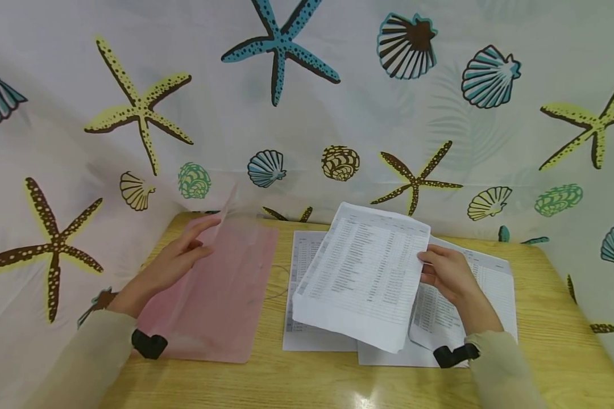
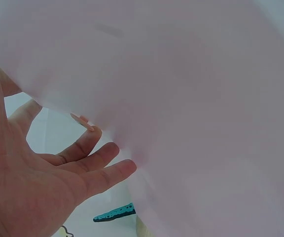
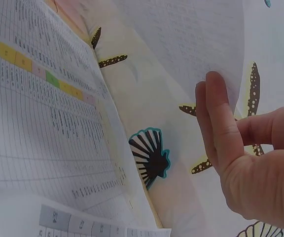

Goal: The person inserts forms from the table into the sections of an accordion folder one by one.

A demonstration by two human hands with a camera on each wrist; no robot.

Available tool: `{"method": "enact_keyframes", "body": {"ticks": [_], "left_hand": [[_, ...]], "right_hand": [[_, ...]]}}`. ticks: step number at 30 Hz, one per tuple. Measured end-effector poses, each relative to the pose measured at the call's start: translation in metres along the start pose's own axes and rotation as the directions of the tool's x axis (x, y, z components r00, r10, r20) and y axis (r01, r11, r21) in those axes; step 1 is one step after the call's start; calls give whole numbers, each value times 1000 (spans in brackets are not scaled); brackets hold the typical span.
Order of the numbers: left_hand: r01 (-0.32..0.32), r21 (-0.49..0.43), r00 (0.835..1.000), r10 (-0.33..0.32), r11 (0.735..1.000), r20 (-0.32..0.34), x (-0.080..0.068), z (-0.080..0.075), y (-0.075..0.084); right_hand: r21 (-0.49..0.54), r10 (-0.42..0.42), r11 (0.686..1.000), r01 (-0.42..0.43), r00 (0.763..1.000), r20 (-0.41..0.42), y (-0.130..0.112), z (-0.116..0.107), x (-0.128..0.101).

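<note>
Your right hand [image 1: 447, 275] pinches the thick stack of white printed sheets [image 1: 363, 278] at its right edge, lifted over loose pages on the wooden counter [image 1: 552, 318]. It looks floppy and heavy; support it underneath. Your left hand [image 1: 171, 264], fingers relaxed, lifts the thin, slippery translucent pink plastic folder [image 1: 215, 301] flap.

The left hand [image 1: 171, 262] reaches forward from its beige sleeve, palm turned inward, fingers [image 2: 100, 165] nearly straight and slightly spread. The right hand [image 1: 447, 271] is raised at the same height, fingers [image 3: 221, 123] straight and together, thumb pinching against them.
</note>
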State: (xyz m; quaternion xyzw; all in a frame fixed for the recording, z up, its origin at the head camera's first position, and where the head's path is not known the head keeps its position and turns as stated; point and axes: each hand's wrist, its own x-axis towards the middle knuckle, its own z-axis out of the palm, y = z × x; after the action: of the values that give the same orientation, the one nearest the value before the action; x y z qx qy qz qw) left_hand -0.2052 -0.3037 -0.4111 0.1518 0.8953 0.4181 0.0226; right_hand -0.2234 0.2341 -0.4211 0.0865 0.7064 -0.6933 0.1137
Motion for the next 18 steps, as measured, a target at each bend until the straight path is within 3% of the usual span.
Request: {"method": "enact_keyframes", "body": {"ticks": [18], "left_hand": [[-24, 0, 1000, 24, 1000, -1, 0, 1, 1]], "right_hand": [[25, -71, 997, 69, 995, 65, -19, 54, 16]]}}
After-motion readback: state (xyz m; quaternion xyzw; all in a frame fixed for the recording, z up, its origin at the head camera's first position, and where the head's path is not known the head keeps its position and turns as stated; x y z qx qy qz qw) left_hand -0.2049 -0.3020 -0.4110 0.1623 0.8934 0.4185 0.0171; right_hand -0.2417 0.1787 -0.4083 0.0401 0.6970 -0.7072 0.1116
